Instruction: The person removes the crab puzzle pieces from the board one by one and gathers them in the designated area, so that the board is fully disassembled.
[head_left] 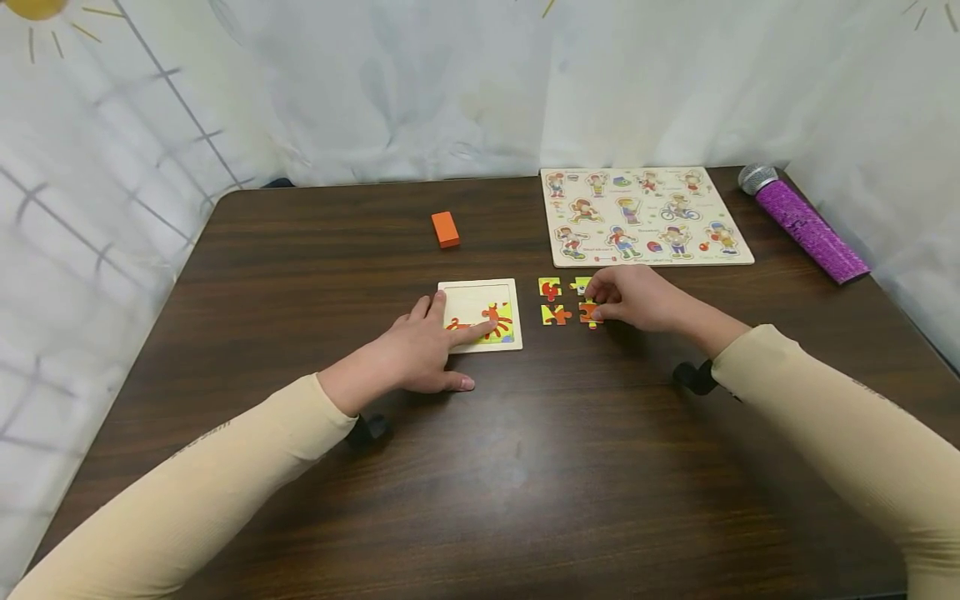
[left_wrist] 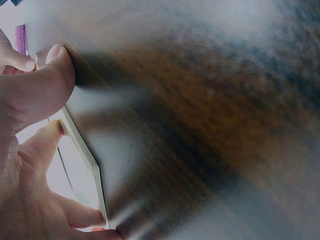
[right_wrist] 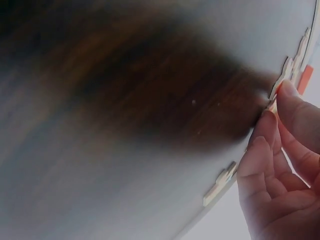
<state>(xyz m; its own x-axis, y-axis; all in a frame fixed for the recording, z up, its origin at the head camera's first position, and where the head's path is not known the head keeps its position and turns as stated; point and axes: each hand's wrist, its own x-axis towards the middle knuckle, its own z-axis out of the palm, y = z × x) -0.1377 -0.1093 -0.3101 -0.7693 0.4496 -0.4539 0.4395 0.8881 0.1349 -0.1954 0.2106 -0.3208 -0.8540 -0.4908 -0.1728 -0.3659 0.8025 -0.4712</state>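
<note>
A small wooden puzzle tray [head_left: 480, 291] lies on the table, a red figure on yellow filling its lower part. My left hand [head_left: 423, 350] rests on its left side with fingers spread, the index finger reaching over the picture and the thumb on the table side. In the left wrist view, fingertips [left_wrist: 102, 218] press at the tray's edge. To the right lie several yellow-and-red jigsaw pieces [head_left: 556, 315]. My right hand [head_left: 637, 296] is over the right-hand ones, thumb and fingertips pinching the lower right jigsaw piece [head_left: 589, 313] and partly covering the upper right one.
An orange block [head_left: 446, 229] lies behind the tray. A large wooden picture board [head_left: 645, 217] with sports figures is at the back right, beside a purple glittery microphone [head_left: 810, 225]. White curtains [head_left: 412, 83] hang along the table's far edge.
</note>
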